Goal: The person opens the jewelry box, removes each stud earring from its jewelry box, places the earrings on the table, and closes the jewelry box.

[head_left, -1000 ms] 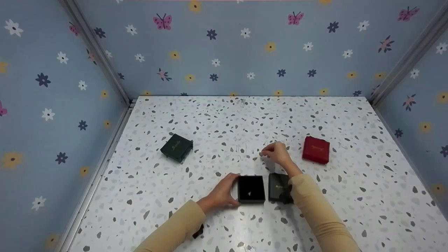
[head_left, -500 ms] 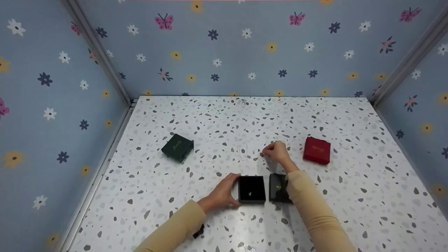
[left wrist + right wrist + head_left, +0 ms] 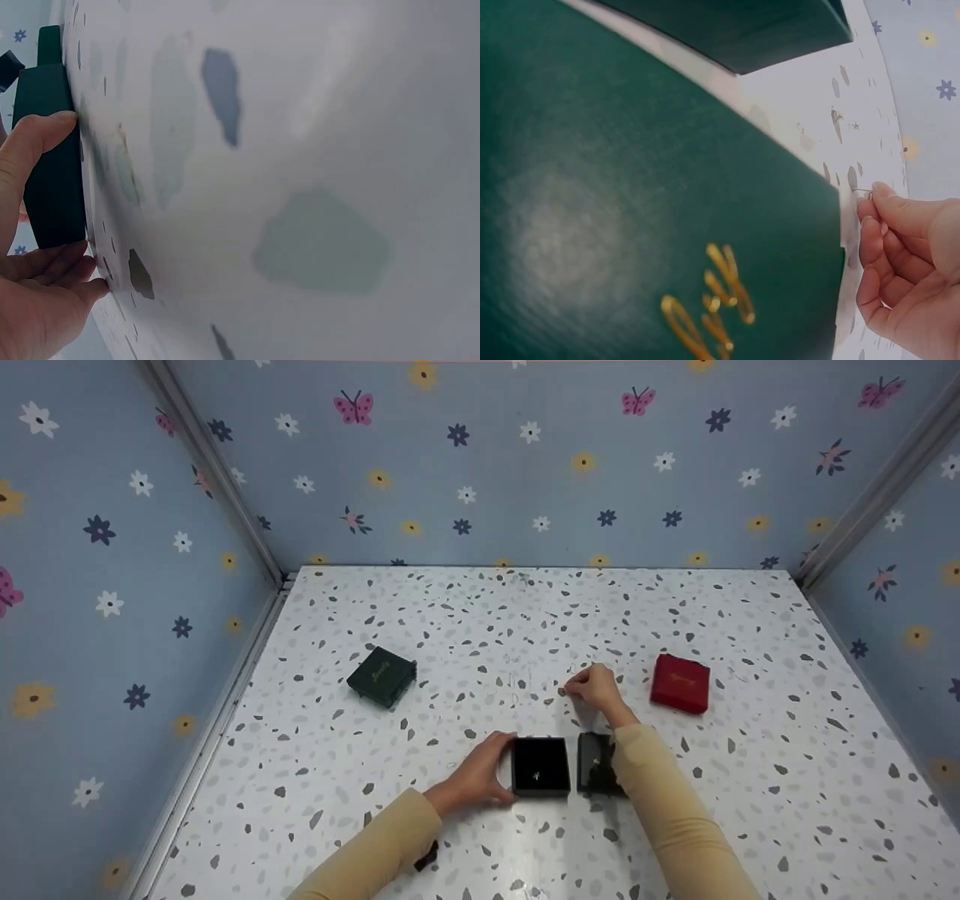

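Well left of the open box [image 3: 541, 769] and farther back sits a closed green box [image 3: 382, 676], turned cornerwise, gold lettering on top. In front and to the left of the open box, a short black strip [image 3: 426, 856] shows from beneath a tan sleeve [image 3: 367, 851]. The left hand [image 3: 478, 774] grips the open box from its left side, thumb at the near corner and fingers at the far one, spread about as wide as that side. The open box itself is square and dark green outside, with a black interior and a small shiny piece [image 3: 536, 775] in its front half. Behind it and slightly right, the right hand [image 3: 592, 687] is nearly closed, thumb and forefinger pinching a thin metallic wire [image 3: 860, 190] just over the table. Immediately right of the open box, with a narrow gap between, lies its matching lid [image 3: 593, 761], gold-lettered and partly hidden by the other sleeve [image 3: 675, 817]. Farther right and back is a closed red box [image 3: 680, 684]. Beneath everything runs a white tabletop [image 3: 480, 615] speckled with grey chips; beyond the open box rises a pale blue back wall [image 3: 495, 465] printed with flowers and butterflies, between grey corner posts [image 3: 212, 465].
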`<action>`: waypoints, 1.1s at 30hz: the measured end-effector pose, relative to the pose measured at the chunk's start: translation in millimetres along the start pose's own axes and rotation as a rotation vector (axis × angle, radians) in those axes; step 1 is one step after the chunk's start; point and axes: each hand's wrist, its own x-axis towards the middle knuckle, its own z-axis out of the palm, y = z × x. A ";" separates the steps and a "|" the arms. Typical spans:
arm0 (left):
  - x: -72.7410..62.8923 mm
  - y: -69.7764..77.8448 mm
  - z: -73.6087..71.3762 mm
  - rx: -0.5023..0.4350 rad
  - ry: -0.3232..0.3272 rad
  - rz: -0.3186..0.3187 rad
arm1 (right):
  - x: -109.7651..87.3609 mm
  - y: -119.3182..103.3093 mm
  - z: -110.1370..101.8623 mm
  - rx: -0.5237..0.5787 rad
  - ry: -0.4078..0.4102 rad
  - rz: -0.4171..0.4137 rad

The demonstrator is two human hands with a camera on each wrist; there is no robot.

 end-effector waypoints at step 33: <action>-0.8 -1.8 1.7 -0.023 0.002 -0.002 | -0.8 1.3 -0.3 -0.014 0.007 -0.010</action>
